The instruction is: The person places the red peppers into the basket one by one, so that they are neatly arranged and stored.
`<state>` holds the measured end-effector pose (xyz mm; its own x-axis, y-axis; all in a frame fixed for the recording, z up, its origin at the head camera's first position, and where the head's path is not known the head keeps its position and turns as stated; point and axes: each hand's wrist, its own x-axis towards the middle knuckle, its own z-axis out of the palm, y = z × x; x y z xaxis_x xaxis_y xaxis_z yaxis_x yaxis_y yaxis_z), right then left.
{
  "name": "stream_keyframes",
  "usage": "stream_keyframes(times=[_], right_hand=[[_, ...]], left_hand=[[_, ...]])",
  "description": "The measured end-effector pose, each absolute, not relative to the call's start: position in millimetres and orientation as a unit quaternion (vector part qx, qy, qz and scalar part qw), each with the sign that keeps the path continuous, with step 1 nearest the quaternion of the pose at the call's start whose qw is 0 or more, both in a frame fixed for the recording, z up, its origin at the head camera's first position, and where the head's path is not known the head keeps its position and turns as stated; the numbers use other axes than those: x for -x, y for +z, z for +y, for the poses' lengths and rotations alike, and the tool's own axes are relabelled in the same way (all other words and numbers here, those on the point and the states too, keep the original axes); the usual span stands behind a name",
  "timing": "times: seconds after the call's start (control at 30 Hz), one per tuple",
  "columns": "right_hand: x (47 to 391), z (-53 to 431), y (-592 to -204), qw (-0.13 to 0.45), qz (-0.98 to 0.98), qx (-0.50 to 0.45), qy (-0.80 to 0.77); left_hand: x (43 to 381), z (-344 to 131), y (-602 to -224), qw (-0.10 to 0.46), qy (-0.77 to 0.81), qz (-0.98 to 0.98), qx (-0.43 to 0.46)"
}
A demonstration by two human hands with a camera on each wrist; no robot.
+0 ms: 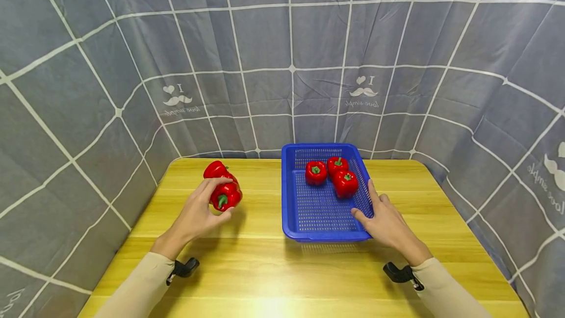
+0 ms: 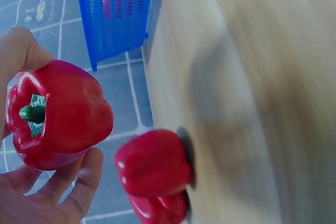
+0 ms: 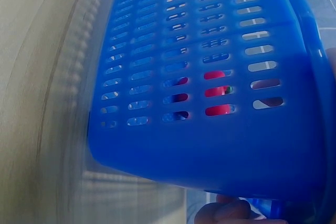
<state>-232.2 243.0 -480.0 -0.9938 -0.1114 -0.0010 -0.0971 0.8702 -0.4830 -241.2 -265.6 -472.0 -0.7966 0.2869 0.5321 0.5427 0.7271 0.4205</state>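
My left hand [image 1: 194, 217] holds a red bell pepper [image 1: 227, 197] between thumb and fingers, above the table at left. Its green stem [image 2: 33, 113] faces the palm side in the left wrist view. Just beyond and below it, two more red bell peppers [image 2: 153, 163] lie close together on the tabletop. At the right, my right hand [image 1: 390, 222] grips the right rim of a blue plastic basket [image 1: 289, 205], thumb over the inner side. Inside the basket, three red bell peppers [image 1: 316, 173] sit together toward the back right. In the right wrist view the slotted basket wall hides most of that hand.
The wooden table [image 1: 251, 269] carries the basket right of centre, near its back edge. A grey curtain [image 1: 260, 38] with white grid lines hangs behind the table and round both sides. Each wrist wears a black strap mount [image 1: 185, 267].
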Motion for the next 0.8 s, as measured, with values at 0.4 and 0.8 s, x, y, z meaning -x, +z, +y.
stream_keyframes(times=[0.4,0.8], right_hand=[[232.5,242.6,-479.6,0.02,0.967,0.052,-0.249],[233.3,243.0,-479.2,0.015,0.967,0.055,-0.247]], left_hand=[[255.0,-227.3,-452.6,0.211,-0.325,-0.888,0.245],[273.8,-186.4,-435.6,0.198,-0.328,-0.889,0.249]])
